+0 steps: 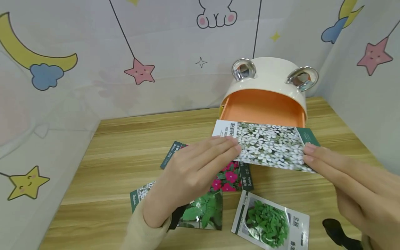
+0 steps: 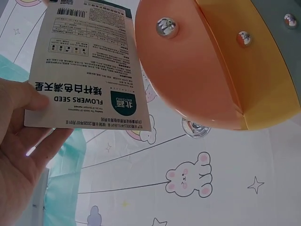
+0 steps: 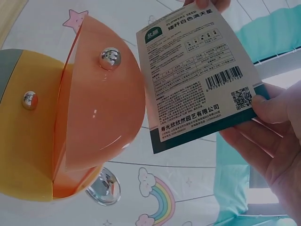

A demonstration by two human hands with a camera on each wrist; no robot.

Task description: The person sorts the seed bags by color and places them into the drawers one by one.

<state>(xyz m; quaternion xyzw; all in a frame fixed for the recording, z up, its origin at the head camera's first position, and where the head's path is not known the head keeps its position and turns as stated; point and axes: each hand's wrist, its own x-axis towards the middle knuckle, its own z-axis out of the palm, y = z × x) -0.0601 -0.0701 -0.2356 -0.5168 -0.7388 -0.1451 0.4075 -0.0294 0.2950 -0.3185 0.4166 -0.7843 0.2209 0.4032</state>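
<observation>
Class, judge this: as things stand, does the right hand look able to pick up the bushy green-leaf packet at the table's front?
Probably not while the right hand pinches the white-flower packet; with that hand freed, the way looks clear, as nothing visible covers the green-leaf packet.

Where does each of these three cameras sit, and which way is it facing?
Head: on the person's head, facing forward and down at the seed packet and open orange drawer; left hand and right hand show.
Left wrist: on that wrist, facing the packet's back and the drawer's front; left hand shows.
Right wrist: on that wrist, facing the same; right hand and left fingertips show.
Both wrist views share the silver knobs.
</observation>
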